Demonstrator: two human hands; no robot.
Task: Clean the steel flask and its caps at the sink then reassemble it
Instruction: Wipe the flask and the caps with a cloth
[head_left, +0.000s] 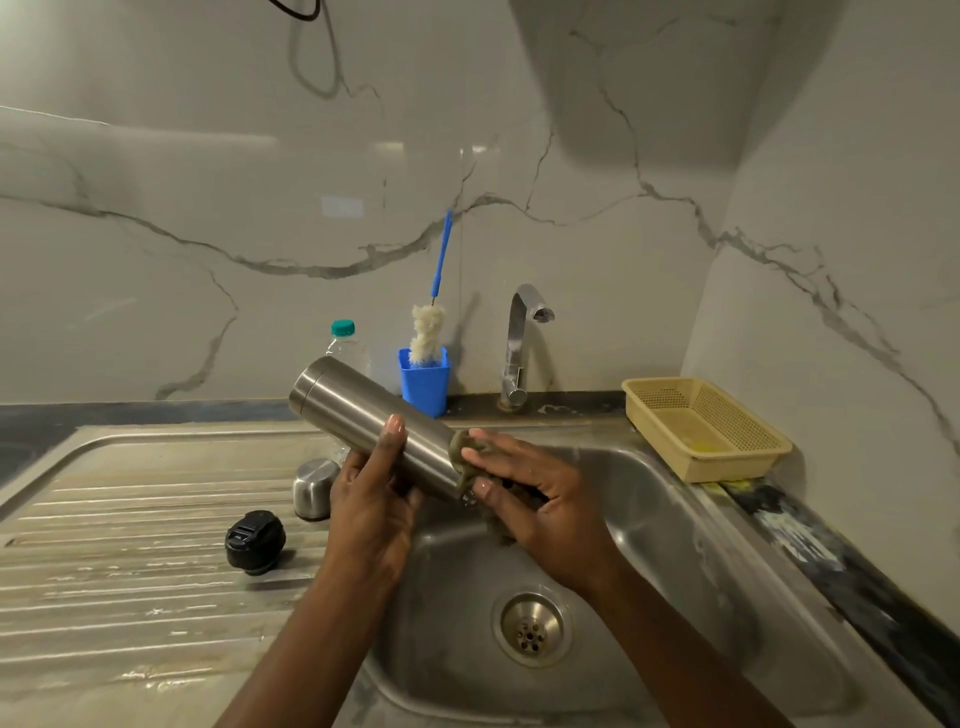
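Steel flask (363, 415) lies tilted over the sink (675, 519), the left hand (371, 512) wrapped around its middle. The right hand (540, 499) presses a scrub pad (462, 452), held in its grip, against the flask's lower end.

Lighting dim and warm — brightest at the upper left corner. Soft glare streaks on the marble wall (311, 171); a broad shadow falls across its upper right. Wide-angle bowing at the edges — sink (670, 525) rim curves. Focus mildly soft throughout.
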